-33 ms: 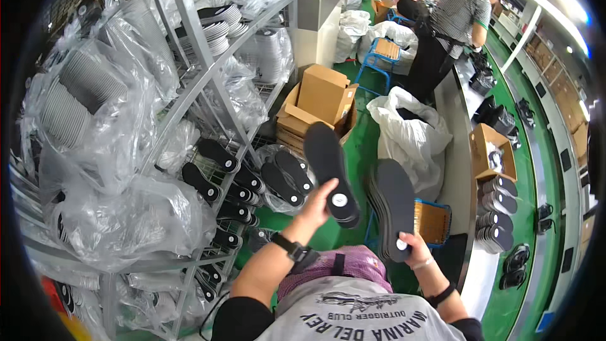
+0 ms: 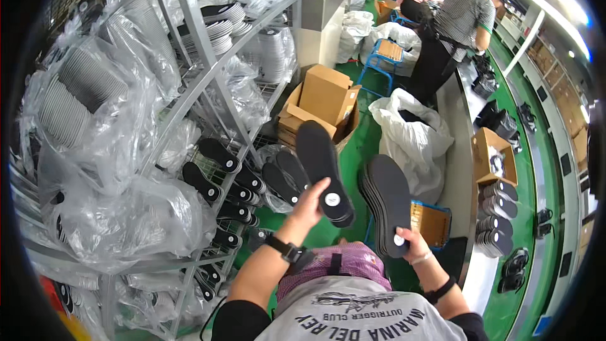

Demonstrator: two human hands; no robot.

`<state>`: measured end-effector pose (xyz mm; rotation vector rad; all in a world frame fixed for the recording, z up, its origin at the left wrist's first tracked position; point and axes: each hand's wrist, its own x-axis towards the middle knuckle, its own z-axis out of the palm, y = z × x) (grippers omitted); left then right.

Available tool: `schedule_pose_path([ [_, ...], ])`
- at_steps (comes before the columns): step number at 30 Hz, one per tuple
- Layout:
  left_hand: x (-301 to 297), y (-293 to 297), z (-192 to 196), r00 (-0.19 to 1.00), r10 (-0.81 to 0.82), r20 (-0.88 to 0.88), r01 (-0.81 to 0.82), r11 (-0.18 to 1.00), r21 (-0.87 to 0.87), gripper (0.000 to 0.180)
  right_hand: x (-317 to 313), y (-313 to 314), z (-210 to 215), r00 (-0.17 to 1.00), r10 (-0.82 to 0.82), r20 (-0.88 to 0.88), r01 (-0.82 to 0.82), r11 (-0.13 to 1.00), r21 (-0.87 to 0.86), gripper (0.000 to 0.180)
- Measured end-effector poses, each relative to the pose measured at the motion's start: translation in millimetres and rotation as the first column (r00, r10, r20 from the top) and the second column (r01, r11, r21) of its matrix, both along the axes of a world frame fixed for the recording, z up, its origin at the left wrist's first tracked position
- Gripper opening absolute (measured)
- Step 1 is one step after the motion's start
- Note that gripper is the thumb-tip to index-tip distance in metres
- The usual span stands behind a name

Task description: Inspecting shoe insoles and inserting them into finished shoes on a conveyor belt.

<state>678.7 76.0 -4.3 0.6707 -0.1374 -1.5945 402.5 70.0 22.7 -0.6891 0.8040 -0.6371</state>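
Note:
My left hand (image 2: 308, 207) is closed around the heel end of a small stack of black insoles (image 2: 320, 161), with a round white label on the top one. My right hand (image 2: 414, 246) grips a thicker stack of black insoles (image 2: 390, 189) by its heel end, the thumb next to another white label. Both stacks are held up in front of me, toes pointing away, with a gap between them. Behind the left stack, more black insoles (image 2: 278, 180) lie by the rack. The undersides of both held stacks are mostly hidden.
A metal rack (image 2: 218, 79) with bagged insoles (image 2: 79, 98) stands at left. Ahead are an open cardboard box (image 2: 323, 91), a white sack (image 2: 410, 142) and a blue-framed stool (image 2: 432, 224). A bench with insole stacks (image 2: 495, 233) runs along the right; a co-worker (image 2: 464, 16) stands farther off.
Both hands and their insole stacks have shifted slightly to the left. The grip of each hand stays the same.

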Motion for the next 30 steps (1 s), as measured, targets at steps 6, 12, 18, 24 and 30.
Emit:
schedule_pose_path([
  [6,94.1,-10.0,13.2,0.947,0.236,0.217,-0.237,0.971,-0.022,0.036,120.1,-124.4,22.7,0.937,0.322,0.134,-0.328,0.944,0.027,0.05],
  [12,166.2,-93.5,32.8,0.818,0.458,0.347,-0.479,0.877,-0.029,0.045,255.3,-273.9,-9.2,0.897,0.401,0.184,-0.414,0.909,0.039,0.041],
  [18,263.7,-183.6,36.5,0.519,0.764,0.382,-0.816,0.577,-0.046,0.05,405.3,-372.7,2.1,0.73,0.595,0.335,-0.661,0.74,0.125,0.039],
  [24,325.4,-204.1,25.4,0.102,0.879,0.465,-0.98,0.169,-0.105,0.041,546.7,-396.8,10.7,0.629,0.743,0.227,-0.746,0.659,-0.089,0.048],
  [30,367.5,-180.9,-38.5,-0.116,0.772,0.625,-0.916,0.159,-0.367,0.044,642.7,-366.3,-47.2,0.62,0.773,0.131,-0.74,0.633,-0.229,0.045],
])
